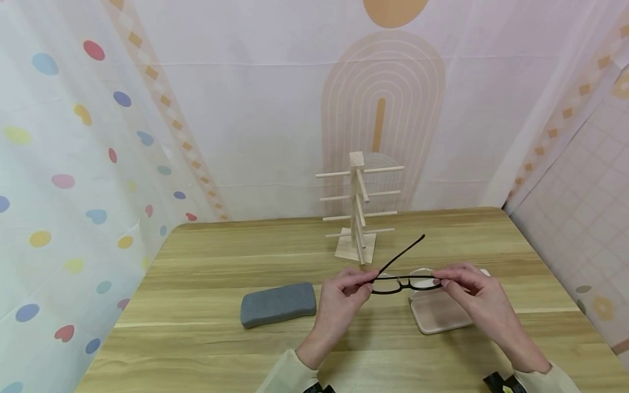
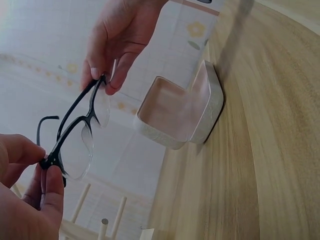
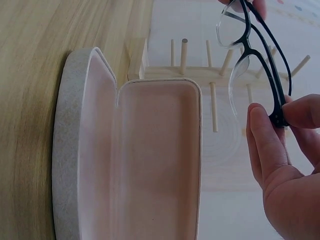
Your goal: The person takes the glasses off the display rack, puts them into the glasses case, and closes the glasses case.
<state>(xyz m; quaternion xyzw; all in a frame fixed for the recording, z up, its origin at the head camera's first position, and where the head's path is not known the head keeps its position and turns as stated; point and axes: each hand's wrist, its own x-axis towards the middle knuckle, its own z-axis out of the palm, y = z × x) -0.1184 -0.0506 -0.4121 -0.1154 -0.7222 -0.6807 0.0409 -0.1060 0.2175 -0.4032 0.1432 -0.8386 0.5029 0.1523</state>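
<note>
A pair of black half-rim eyeglasses [image 1: 405, 285] is held up between both hands above the table. My left hand [image 1: 339, 303] pinches one end of the frame at the hinge, thumb against the fingers. At the opposite hinge, my right hand [image 1: 479, 297] pinches the other end. One temple arm sticks out away from me on the left side; the other lies folded behind the lenses. Below and behind the right hand stands an open glasses case [image 3: 160, 150] with a pink lining and pale outside, nothing in it.
A closed grey glasses case [image 1: 278, 304] lies on the wooden table [image 1: 196, 349] left of the left hand. Farther back rises a wooden peg stand [image 1: 356, 202], its bare pegs sticking out sideways and toward me. Patterned curtains [image 1: 255, 109] enclose the table's back and sides.
</note>
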